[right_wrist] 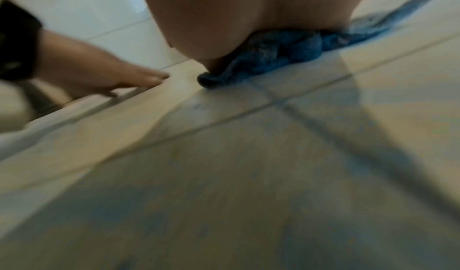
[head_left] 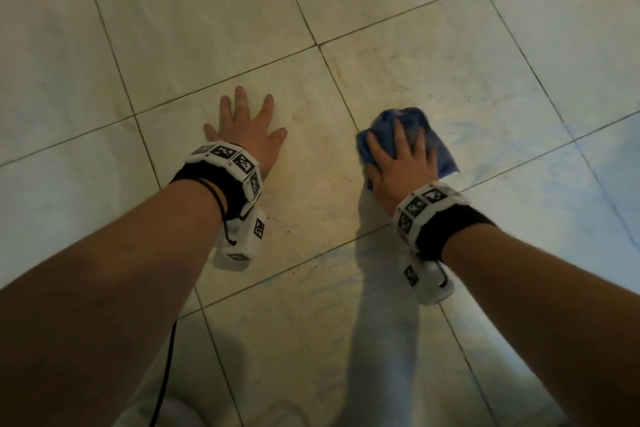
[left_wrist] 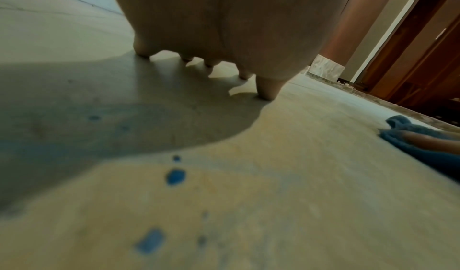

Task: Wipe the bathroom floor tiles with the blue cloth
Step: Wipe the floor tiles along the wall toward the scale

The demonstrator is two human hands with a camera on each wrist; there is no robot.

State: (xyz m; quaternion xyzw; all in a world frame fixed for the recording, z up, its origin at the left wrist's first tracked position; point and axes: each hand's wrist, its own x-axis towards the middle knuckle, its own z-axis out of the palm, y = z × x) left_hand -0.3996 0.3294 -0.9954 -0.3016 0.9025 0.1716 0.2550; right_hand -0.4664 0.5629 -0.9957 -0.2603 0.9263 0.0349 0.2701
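Note:
The blue cloth (head_left: 445, 159) lies crumpled on the pale floor tiles (head_left: 207, 28), right of centre. My right hand (head_left: 401, 156) presses down on it with fingers spread over the bunched fabric. In the right wrist view the palm (right_wrist: 236, 18) sits on top of the cloth (right_wrist: 286, 51). My left hand (head_left: 247, 130) rests flat on the tile to the left, fingers splayed and holding nothing. Its fingertips (left_wrist: 266, 95) touch the floor. The cloth's edge (left_wrist: 423, 156) shows at the far right of the left wrist view.
Faint blue streaks (head_left: 485, 135) mark the tiles around the cloth, and blue specks (left_wrist: 175, 176) dot the floor behind my left hand. A wooden door frame (left_wrist: 410, 47) stands beyond the cloth. A black cable (head_left: 166, 367) hangs below my left forearm, beside pale clothing (head_left: 381, 340).

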